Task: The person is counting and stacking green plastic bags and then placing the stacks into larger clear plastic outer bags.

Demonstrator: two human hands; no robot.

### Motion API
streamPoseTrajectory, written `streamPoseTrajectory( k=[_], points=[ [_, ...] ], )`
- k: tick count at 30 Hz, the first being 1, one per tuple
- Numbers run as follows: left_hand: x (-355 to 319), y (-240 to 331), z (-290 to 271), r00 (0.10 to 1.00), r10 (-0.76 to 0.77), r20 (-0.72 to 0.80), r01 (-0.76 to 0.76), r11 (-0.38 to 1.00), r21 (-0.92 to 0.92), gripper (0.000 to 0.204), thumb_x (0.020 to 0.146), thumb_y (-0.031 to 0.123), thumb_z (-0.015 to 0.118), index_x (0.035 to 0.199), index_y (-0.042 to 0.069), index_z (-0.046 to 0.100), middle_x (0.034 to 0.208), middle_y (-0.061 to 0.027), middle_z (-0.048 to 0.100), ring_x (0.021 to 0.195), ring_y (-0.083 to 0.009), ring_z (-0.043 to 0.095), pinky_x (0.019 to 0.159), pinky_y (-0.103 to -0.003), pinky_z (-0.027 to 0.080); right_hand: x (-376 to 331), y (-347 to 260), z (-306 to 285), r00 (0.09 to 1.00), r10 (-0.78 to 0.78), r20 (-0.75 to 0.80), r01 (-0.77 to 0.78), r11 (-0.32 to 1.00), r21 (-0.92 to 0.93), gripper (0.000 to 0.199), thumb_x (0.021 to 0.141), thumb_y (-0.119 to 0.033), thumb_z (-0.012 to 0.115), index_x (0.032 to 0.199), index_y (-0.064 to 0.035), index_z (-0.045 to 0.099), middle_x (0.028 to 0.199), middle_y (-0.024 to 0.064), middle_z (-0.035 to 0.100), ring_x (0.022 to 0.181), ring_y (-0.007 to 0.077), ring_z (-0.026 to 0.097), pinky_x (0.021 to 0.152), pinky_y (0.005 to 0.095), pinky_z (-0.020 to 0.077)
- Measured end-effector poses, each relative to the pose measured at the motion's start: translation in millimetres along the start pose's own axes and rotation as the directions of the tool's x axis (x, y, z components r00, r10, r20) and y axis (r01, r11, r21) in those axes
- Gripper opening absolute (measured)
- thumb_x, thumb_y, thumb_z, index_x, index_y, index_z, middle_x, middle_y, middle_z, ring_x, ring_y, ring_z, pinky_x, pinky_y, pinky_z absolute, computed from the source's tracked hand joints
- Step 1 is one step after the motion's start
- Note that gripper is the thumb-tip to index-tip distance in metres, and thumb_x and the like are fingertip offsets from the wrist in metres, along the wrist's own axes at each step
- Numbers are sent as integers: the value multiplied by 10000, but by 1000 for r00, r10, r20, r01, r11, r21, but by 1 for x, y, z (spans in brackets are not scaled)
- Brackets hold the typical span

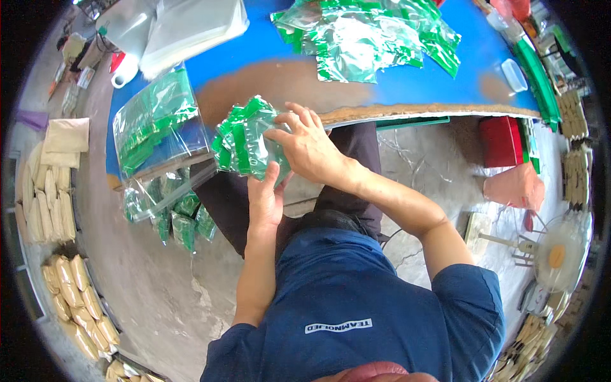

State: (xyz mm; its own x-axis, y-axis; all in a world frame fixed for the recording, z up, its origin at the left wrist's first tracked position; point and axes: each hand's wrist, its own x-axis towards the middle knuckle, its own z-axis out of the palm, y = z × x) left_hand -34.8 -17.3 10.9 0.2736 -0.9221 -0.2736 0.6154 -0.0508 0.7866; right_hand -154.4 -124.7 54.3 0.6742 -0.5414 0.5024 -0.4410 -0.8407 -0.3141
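A fanned stack of small clear plastic bags with green bands (245, 141) is held in front of me, just off the near edge of the table. From below, my left hand (264, 202) grips the stack, thumb up at its near side and the other fingers mostly hidden behind it. My right hand (312, 143) reaches over from the right, its curled fingers on the stack's right edge. Left of the stack, a large clear bag (156, 118) filled with similar green-banded bags lies on the table, its mouth hanging over the edge.
Loose green-banded bags (363, 48) are heaped on the blue, worn table (261, 39). Clear plastic sheets (191, 32) and a white tape roll (125, 71) lie far left. Filled green packs (183, 223) sit below the table. A fan (557, 256) and red container (498, 141) stand right.
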Motion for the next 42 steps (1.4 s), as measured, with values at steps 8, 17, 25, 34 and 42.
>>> streamPoseTrajectory(
  k=[8,17,25,34,42],
  points=[
    [21,-18,-13,974,-28,-223,23,999,-24,530,878,85,734,1360,126,516,1274,-20,594,1140,-205,587,965,-410,488,0,69,-21,994,-93,62,75,965,252,389,823,-74,579,1196,30,618,1155,237,627,1155,421,578,987,477,470],
    [15,-35,0,976,-176,132,217,868,-447,502,912,57,683,1379,103,504,1313,-47,590,1206,-209,572,1032,-390,461,-13,103,-36,979,87,187,-69,992,-102,371,833,-133,574,1190,-43,618,1184,177,574,1172,372,517,996,503,425],
    [24,-26,17,982,-185,26,175,867,-467,452,892,52,699,1316,111,552,1245,-43,627,1138,-214,614,997,-434,507,7,165,-57,989,-26,148,34,998,-50,482,787,74,524,1234,-67,633,1317,163,577,1236,354,537,1027,420,462],
    [12,-42,-21,963,-150,226,252,798,-547,507,905,64,650,1389,75,502,1365,-79,588,1294,-266,534,1117,-456,410,-2,148,-45,968,237,80,-240,971,18,318,842,-285,737,1024,-37,658,923,180,651,854,370,650,769,441,522],
    [23,-37,18,966,-247,-79,190,880,-436,481,916,57,672,1366,76,504,1337,-79,580,1268,-261,541,1109,-505,404,0,77,-15,857,457,239,-498,611,616,267,951,-170,615,1132,13,683,805,71,677,748,127,613,684,318,509]
  ],
)
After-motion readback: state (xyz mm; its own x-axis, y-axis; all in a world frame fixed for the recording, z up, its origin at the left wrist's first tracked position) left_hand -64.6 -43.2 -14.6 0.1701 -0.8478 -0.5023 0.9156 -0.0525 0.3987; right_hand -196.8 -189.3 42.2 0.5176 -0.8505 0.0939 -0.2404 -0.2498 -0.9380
